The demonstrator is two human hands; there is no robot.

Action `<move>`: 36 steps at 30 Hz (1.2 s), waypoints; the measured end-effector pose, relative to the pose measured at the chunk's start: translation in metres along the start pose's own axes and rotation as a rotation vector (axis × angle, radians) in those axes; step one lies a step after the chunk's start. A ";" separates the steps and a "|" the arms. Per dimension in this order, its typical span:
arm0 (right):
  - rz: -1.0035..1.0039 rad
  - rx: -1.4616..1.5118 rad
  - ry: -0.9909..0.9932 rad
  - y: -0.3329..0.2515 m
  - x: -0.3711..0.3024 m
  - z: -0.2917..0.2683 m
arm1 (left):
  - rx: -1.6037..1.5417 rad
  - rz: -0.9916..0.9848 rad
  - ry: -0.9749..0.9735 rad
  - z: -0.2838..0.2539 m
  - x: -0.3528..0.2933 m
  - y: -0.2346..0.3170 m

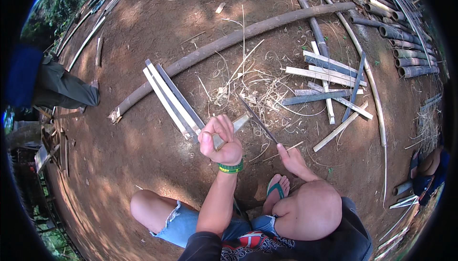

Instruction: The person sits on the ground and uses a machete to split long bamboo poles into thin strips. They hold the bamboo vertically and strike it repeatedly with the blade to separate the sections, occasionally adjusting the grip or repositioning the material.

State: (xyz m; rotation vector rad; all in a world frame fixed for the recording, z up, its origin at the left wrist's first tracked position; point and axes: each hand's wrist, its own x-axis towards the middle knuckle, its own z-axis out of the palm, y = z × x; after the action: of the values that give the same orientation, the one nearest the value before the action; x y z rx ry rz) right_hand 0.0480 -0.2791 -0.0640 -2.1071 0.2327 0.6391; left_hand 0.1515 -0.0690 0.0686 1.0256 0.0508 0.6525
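Observation:
My left hand (223, 141) is raised in front of me and closed around a short split bamboo strip (242, 122), whose pale end points away to the right. In my right hand (294, 162), low beside my knee, is the handle of a knife with a long dark blade (258, 120). The blade slants up and leftward, crossing close to the strip's far end; I cannot tell whether they touch. Curly bamboo shavings (257, 89) litter the dirt beyond the blade. Left of them, several bamboo strips (168, 94) lie side by side across a bamboo pole (229, 40).
Several split strips (334, 72) lie crisscrossed at the right, near a long thin pole (372, 80). Thick bamboo lengths (410, 53) are stacked at the far right. A person in green trousers (67, 84) stands at the left; another person (431, 165) is at the right edge.

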 end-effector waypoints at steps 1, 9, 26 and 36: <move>-0.023 0.046 -0.024 -0.025 0.006 -0.024 | -0.013 0.017 -0.006 0.005 0.005 -0.001; 0.103 -0.389 0.058 0.084 0.024 0.023 | -0.041 -0.020 -0.017 0.015 -0.006 -0.001; 0.288 0.088 -0.090 0.051 0.026 0.015 | -0.163 -0.125 -0.305 -0.048 0.012 0.027; -0.118 0.262 0.013 -0.033 0.001 -0.015 | -0.144 -0.336 -0.584 -0.048 0.028 0.029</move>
State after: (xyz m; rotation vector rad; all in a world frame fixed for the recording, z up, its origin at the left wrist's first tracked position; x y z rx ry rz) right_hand 0.0664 -0.2718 -0.0341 -1.8586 0.1869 0.4968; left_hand 0.1446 -0.0067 0.0738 1.0044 -0.3243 0.0361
